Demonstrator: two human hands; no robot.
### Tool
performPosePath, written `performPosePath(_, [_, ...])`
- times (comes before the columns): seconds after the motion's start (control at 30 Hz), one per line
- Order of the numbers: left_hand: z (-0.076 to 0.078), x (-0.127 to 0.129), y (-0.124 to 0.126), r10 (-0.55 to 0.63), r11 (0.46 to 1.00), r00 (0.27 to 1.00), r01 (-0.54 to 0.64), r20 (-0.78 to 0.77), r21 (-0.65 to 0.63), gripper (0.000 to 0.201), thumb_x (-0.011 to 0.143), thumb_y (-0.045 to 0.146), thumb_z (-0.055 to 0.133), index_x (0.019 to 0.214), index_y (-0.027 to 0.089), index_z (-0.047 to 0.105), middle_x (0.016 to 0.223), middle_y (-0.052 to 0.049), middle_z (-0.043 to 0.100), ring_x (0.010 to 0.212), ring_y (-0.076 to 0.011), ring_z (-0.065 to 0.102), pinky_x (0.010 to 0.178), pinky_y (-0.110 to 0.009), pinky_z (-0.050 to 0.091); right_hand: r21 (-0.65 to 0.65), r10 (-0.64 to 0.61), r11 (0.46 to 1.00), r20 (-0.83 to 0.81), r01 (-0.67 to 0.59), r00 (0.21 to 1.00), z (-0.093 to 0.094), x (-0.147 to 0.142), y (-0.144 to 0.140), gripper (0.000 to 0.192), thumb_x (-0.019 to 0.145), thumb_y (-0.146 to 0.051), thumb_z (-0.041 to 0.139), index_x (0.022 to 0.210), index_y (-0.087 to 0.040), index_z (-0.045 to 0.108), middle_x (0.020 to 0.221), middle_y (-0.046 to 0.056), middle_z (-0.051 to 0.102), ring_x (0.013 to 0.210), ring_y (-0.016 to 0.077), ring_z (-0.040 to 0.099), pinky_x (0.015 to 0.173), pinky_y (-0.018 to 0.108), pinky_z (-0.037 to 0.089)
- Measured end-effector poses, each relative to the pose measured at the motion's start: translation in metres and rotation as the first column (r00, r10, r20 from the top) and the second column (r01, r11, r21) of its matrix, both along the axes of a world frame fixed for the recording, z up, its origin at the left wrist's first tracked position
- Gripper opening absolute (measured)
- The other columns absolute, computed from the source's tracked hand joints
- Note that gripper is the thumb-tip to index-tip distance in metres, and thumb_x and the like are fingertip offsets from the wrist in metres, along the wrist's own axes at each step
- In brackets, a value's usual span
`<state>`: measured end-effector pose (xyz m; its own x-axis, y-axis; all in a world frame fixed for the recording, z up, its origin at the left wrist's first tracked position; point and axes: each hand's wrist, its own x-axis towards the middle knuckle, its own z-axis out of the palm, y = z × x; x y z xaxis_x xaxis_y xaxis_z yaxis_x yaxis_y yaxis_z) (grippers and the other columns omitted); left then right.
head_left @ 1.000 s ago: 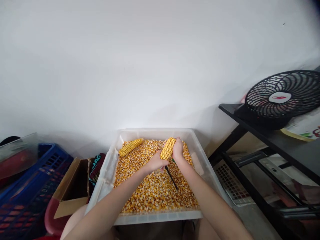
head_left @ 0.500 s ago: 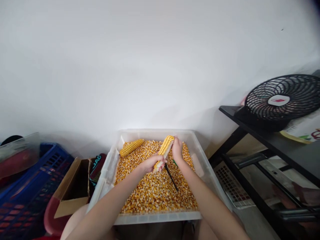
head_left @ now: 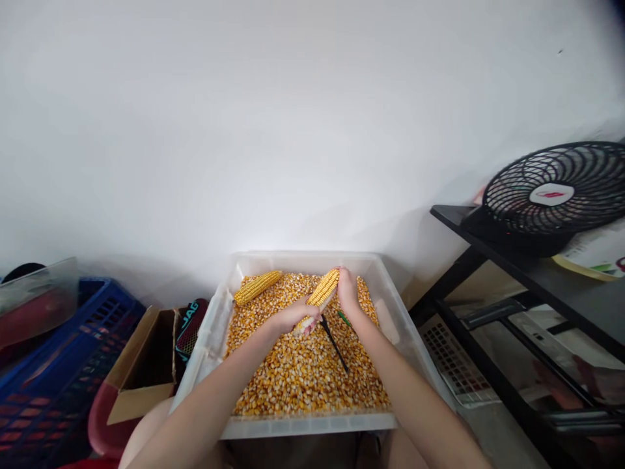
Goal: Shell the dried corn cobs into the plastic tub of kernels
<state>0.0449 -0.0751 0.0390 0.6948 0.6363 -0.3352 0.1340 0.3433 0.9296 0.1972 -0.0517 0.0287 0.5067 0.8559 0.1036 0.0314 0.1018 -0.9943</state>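
Observation:
Over a translucent plastic bin (head_left: 307,426) of loose corn kernels (head_left: 293,384), I hold an ear of corn (head_left: 323,290) at a slant. My left hand (head_left: 299,314) wraps round its lower end, where a pale bare strip of cob shows. At the upper end, my right hand (head_left: 347,290) is closed against the ear's right side; its fingertips are mostly hidden. Beneath the hands, a thin black rod-like tool (head_left: 336,345) lies on the kernels, with a green piece (head_left: 344,318) close by. A second ear of corn (head_left: 258,287) rests at the bin's back left.
A black fan (head_left: 551,194) stands on a dark shelf (head_left: 488,238) to the right. At left are a blue crate (head_left: 43,365), an open cardboard box (head_left: 139,397) and a dark red basin (head_left: 100,417). The white wall (head_left: 312,130) rises directly behind the bin.
The held ear has tipped slightly lower and turned a little in my hands. My right hand has shifted slightly down, and more of the green piece shows.

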Motion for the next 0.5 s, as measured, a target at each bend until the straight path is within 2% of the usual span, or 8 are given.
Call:
performPosePath(0.17, [-0.007,-0.006,0.006,-0.065,0.983,0.997,0.071,0.039,-0.167,0.016,0.052,0.022,0.056,0.065,0.013,0.050,0.041,0.003,0.048,0.032,-0.0069,0.038,0.032,-0.018,0.027,0.033,-0.001,0.999,0.125,-0.004,0.992,0.002,0.001,-0.004,0.041,0.080,-0.048,0.034,0.067,-0.017,0.058,0.060,0.002,0.057,0.060,0.0173,0.052,0.058,0.028,0.040])
performPosePath(0.27, [-0.009,-0.010,0.011,-0.093,0.969,0.972,0.139,0.216,-0.204,0.018,0.055,0.025,0.054,0.067,0.012,0.052,0.040,0.003,0.046,0.030,-0.0063,0.035,0.032,-0.018,0.026,0.100,0.101,0.987,0.218,-0.126,0.971,0.006,-0.001,-0.006,0.040,0.084,-0.049,0.036,0.078,-0.018,0.060,0.069,0.002,0.059,0.065,0.0170,0.053,0.061,0.027,0.041])
performPosePath(0.37, [-0.008,-0.017,0.016,-0.112,0.936,0.907,0.233,0.406,-0.264,0.022,0.060,0.026,0.051,0.077,0.011,0.053,0.041,0.004,0.044,0.029,-0.0055,0.030,0.032,-0.018,0.023,0.168,0.191,0.953,0.314,-0.253,0.930,0.012,-0.003,-0.010,0.036,0.086,-0.048,0.039,0.098,-0.020,0.057,0.088,0.003,0.061,0.078,0.0170,0.055,0.070,0.027,0.043])
performPosePath(0.5, [-0.007,-0.028,0.020,-0.141,0.895,0.855,0.325,0.499,-0.305,0.029,0.065,0.025,0.048,0.092,0.013,0.050,0.044,0.005,0.042,0.030,-0.0068,0.028,0.030,-0.017,0.018,0.164,0.281,0.915,0.400,-0.370,0.872,0.018,-0.003,-0.015,0.037,0.090,-0.045,0.035,0.113,-0.022,0.052,0.093,0.004,0.060,0.082,0.0178,0.055,0.074,0.029,0.043])
